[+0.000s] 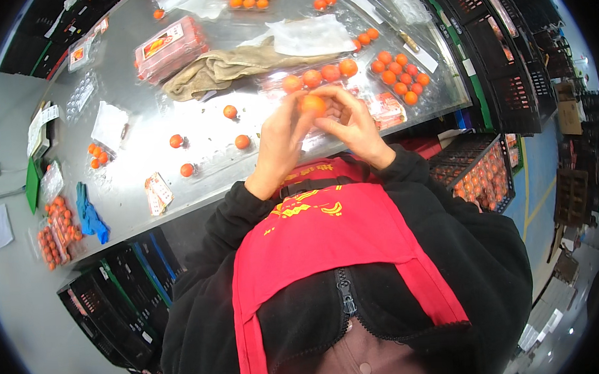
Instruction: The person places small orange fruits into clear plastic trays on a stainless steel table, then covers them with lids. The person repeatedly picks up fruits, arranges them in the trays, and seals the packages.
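Near the front edge of the steel table, a round orange fruit (pixel 313 105), probably a tomato, is held between both hands. My left hand (pixel 283 134) grips it from the left. My right hand (pixel 352 122) curls round its other side, with the index finger at its top and the thumb low beside it. Just beyond lies a clear plastic pack with a row of larger orange-red fruit (pixel 321 75). Several loose fruit, among them one fruit (pixel 242 141), rest left of my hands. Printed red packaging (pixel 390 110) lies to the right, partly hidden by my right hand.
A crumpled brown cloth (pixel 215 71) and a labelled pack (pixel 170 48) lie farther back. A knife (pixel 408 40) and a filled tray (pixel 400 78) are at right. Blue gloves (pixel 91 215) lie at the left front edge. Black crates (pixel 507 51) flank the table.
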Available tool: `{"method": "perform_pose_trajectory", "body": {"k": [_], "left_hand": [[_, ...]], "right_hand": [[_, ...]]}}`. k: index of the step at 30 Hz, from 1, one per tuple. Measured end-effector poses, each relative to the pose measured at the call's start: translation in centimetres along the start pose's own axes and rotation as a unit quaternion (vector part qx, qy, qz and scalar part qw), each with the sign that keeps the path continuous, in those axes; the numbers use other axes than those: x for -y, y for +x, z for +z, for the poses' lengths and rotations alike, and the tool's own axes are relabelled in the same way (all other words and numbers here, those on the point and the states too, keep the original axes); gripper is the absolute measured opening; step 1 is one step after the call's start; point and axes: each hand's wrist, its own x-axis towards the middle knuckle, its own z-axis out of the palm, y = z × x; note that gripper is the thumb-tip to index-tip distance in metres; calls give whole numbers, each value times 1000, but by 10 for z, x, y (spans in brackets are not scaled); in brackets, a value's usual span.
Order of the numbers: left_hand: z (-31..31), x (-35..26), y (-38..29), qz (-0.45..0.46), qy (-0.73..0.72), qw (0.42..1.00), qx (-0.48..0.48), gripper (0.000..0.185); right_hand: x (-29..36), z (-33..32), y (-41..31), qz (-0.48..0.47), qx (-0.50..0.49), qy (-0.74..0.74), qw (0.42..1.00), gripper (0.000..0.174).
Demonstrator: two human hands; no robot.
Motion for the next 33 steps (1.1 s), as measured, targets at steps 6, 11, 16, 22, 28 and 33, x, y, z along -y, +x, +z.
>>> {"method": "perform_pose_trajectory", "body": {"k": [6,11,16,22,28,33], "left_hand": [[2,5,-4,67,-14,997,-45,25],[2,7,-10,81,-6,995,-63,28],[2,6,-17,50,-44,994,-88,27],[3,5,-18,23,-60,990,-125,21],[1,11,-19,82,-71,982,-157,21],[-7,16,-19,175,29,973,-150,27]], "right_hand": [[6,-1,0,61,4,54,997,45],[13,1,1,80,13,73,994,43],[9,10,3,11,13,39,999,42],[4,15,8,-56,14,-98,994,44],[1,14,12,-23,29,-44,998,53],[3,14,17,-50,36,-110,992,54]]}}
